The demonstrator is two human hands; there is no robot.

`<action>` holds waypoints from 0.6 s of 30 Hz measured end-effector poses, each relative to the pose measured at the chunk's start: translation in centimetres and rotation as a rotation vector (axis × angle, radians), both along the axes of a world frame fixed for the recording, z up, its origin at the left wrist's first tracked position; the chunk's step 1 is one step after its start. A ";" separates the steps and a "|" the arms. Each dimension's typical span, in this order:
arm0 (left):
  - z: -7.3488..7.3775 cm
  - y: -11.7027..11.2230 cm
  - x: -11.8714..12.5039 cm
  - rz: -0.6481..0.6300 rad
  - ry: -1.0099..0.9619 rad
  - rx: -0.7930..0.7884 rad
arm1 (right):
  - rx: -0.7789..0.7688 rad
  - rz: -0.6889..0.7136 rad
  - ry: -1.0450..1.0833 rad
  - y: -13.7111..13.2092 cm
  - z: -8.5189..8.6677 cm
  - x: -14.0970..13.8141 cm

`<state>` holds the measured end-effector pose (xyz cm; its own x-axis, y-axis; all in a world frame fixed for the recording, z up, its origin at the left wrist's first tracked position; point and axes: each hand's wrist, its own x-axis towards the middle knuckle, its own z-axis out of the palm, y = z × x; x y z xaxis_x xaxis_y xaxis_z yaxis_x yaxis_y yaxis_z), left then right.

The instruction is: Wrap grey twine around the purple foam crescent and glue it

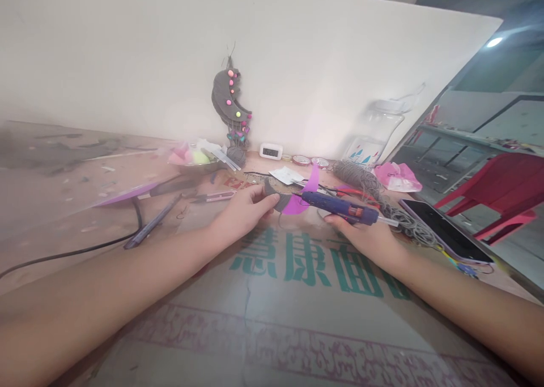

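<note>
Pinched between the thumb and fingers of my left hand (pixel 250 207) is a dark grey crescent piece (pixel 278 199). A curved purple sheet (pixel 312 184) lies along its right side; I cannot tell whether the two are joined. My right hand (pixel 368 237) is wrapped round a blue hot glue gun (pixel 335 204), which lies almost level. Its nozzle points left, close to the crescent and the purple sheet. A translucent glue stick (pixel 389 221) juts from the gun's back end. My right fingers are partly hidden behind the gun.
A printed grey sheet (pixel 272 296) covers the table before me. Behind are a decorated grey moon (pixel 227 95), a small clock (pixel 271 151), and a bowl of coloured pieces (pixel 191 159). Grey yarn (pixel 361 177), a phone (pixel 446 231) and a clear jug (pixel 374 132) lie right; scissors (pixel 215 196) and a cutter (pixel 153 222) left.
</note>
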<state>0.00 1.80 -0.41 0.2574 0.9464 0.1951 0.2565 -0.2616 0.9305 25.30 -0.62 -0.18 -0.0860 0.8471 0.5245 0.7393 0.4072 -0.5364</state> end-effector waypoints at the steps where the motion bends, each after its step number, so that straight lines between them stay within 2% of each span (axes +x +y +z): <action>1: -0.1 0.1 0.0 -0.001 -0.010 -0.006 | 0.024 0.004 0.006 0.1 0.1 0.0; 6: -0.5 0.6 0.0 -0.012 -0.070 -0.031 | 0.042 0.076 -0.049 0.0 0.6 0.2; 13: 0.0 0.4 0.1 -0.022 -0.117 -0.068 | -0.084 0.136 0.029 -0.5 0.5 -0.1; 18: 0.0 0.5 0.1 -0.006 -0.122 -0.082 | -0.045 0.115 -0.019 -0.6 0.5 -0.2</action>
<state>0.09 2.26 -0.45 0.2423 0.9589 0.1474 0.1385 -0.1845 0.9730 25.09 -1.26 0.37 -0.1934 0.8539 0.4832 0.6993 0.4654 -0.5425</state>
